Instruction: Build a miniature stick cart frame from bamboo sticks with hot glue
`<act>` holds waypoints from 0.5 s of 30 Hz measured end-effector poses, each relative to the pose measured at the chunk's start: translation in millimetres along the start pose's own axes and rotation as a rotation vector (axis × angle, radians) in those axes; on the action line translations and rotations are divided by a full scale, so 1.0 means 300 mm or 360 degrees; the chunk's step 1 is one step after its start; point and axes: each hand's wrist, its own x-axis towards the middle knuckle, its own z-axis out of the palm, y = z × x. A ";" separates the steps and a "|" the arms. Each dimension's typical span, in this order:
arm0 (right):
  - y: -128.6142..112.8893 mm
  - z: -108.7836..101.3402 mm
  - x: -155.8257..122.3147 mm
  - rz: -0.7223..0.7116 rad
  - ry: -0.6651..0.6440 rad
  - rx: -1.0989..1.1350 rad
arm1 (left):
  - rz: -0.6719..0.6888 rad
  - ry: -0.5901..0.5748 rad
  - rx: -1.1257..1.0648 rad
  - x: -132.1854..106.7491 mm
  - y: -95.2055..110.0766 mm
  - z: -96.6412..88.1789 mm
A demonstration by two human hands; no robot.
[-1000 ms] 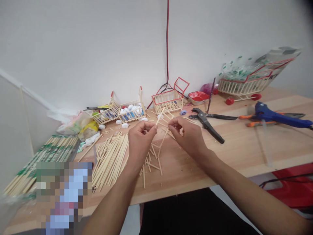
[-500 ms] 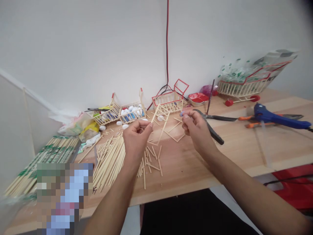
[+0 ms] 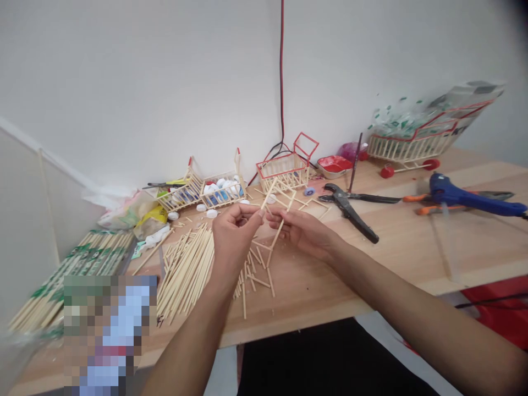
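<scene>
A small frame of thin wooden sticks (image 3: 277,242) is up above the table between my hands. My left hand (image 3: 236,234) pinches its left stick between thumb and fingers. Closed on the frame's right stick is my right hand (image 3: 303,231), with its other fingers behind the sticks. Part of the frame is hidden by the fingers. Under and left of my left hand lie a pile of long bare sticks (image 3: 187,269) and several short cut pieces (image 3: 258,278). A small bluish round cap (image 3: 309,191) lies on the table beyond my right hand.
Stick baskets (image 3: 223,192) holding white caps stand by the wall, near a red-rimmed stick cart (image 3: 284,168). Further right are a red paint dish (image 3: 335,165), black-handled pliers (image 3: 350,212), a blue glue gun (image 3: 466,198) and a larger cart (image 3: 412,148). Wrapped stick bundles (image 3: 82,269) lie left.
My right hand has moved left from beside the bluish cap and taken hold of the frame's right side. The cap now lies uncovered. The frame has shifted slightly right in my left hand.
</scene>
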 end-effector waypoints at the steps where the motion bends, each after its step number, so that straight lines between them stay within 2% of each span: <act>1: -0.001 -0.001 -0.001 0.0001 0.0022 0.0007 | -0.0002 -0.0003 -0.0004 0.000 0.000 0.000; 15: -0.002 -0.010 -0.003 -0.0180 0.0064 -0.0067 | -0.0089 -0.0041 -0.0038 0.003 -0.019 0.014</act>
